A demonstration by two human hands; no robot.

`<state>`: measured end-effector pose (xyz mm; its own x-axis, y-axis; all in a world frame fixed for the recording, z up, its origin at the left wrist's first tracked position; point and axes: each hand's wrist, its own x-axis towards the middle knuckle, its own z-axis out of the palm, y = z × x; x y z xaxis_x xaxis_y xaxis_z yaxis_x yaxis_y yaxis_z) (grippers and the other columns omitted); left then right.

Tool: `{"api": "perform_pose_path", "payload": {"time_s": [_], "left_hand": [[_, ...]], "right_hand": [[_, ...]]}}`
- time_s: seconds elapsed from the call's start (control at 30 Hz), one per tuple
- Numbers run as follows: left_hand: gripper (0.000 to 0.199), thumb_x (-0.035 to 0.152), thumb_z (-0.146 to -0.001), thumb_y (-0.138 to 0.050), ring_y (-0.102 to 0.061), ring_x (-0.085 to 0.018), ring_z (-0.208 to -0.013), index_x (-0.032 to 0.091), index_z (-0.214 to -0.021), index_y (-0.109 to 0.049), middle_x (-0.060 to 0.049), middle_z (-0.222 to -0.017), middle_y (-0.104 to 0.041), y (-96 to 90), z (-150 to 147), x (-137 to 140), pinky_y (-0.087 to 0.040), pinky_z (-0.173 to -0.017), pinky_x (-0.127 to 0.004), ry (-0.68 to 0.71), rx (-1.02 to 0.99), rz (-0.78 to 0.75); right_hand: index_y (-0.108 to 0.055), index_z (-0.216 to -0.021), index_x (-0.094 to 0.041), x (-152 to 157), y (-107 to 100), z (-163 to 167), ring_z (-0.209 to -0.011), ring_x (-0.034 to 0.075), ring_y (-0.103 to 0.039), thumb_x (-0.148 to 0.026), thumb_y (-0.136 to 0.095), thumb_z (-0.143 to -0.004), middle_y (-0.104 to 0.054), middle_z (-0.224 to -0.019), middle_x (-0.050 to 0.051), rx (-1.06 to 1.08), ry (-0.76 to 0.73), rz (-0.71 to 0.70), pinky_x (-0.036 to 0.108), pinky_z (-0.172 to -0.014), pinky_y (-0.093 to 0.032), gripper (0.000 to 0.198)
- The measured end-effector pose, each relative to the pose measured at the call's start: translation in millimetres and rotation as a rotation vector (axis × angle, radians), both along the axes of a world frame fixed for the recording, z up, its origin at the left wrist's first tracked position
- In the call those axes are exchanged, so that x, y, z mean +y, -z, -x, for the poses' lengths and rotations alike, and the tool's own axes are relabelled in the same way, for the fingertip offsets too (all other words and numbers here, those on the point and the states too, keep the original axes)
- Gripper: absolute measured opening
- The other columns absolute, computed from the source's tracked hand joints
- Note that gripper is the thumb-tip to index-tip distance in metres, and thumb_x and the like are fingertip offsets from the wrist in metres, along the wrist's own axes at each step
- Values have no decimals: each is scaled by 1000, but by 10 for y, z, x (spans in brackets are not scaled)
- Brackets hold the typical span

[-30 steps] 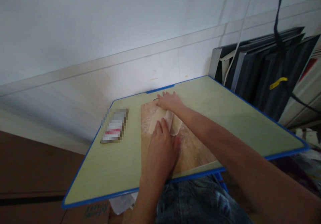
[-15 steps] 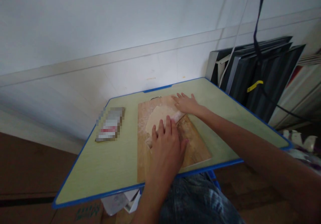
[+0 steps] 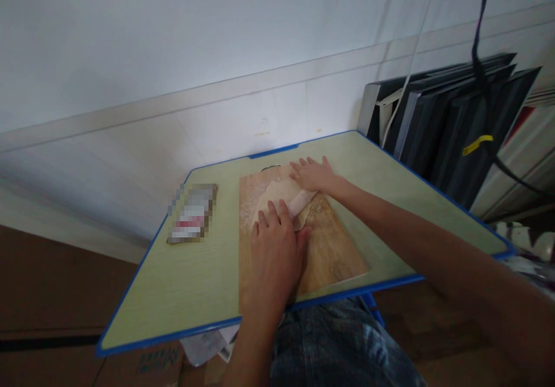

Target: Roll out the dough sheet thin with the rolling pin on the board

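Left hand (image 3: 277,251) and right hand (image 3: 314,174) palm-down, fingers spread, rolling pin (image 3: 300,203) between; dough (image 3: 280,190) beneath them, on board (image 3: 336,248).

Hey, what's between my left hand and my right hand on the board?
In the head view, a pale rolling pin spans the gap between left hand and right hand, with flattened dough showing on both sides of it.

both ends of the rolling pin (image 3: 302,203) hidden under left hand (image 3: 276,251) and right hand (image 3: 314,175)
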<state>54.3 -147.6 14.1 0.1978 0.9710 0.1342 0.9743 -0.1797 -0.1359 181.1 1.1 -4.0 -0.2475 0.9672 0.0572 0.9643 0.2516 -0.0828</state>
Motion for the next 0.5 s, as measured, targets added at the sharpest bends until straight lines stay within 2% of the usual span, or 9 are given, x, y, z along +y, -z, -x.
{"api": "perform_pose_path", "payload": {"time_s": [0.13, 0.27, 0.37, 0.5], "left_hand": [[63, 47, -89, -40, -37, -39, -128, 7, -137, -35, -22, -141, -37, -39, -59, -51, -30, -102, -54, -41, 13, 2], [62, 47, -90, -38, -44, -36, -123, 7, -137, -35, -21, -138, -42, -24, -66, -62, -30, -102, -55, -21, 0, 19], [62, 46, -89, -41, -45, -34, -122, 6, -136, -36, -21, -138, -43, -10, -44, -42, -32, -102, -52, -21, -3, 1], [59, 44, -90, -40, -42, -31, -126, 6, -135, -37, -19, -140, -41, -6, 4, -12, -33, -103, -46, 34, -37, -6]], "right_hand": [[-27, -143, -18, -423, 42, -260, -130, 30, -35, -29, -20, -94, -38, -144, 13, -41, 17, 30, 65, -100, -22, 51], [-28, -143, -19, -683, 55, -361, -133, 29, -30, -31, -17, -94, -37, -145, 10, -34, 45, -43, 61, -103, -22, 52], [-27, -143, -20, -549, 38, -301, -134, 28, -29, -31, -19, -94, -36, -145, 8, -15, 34, -17, 61, -104, -19, 51], [-25, -144, -18, -128, 8, -122, -133, 30, -30, -41, -25, -93, -31, -148, 10, -1, -41, 63, 60, -105, -18, 56]]}}
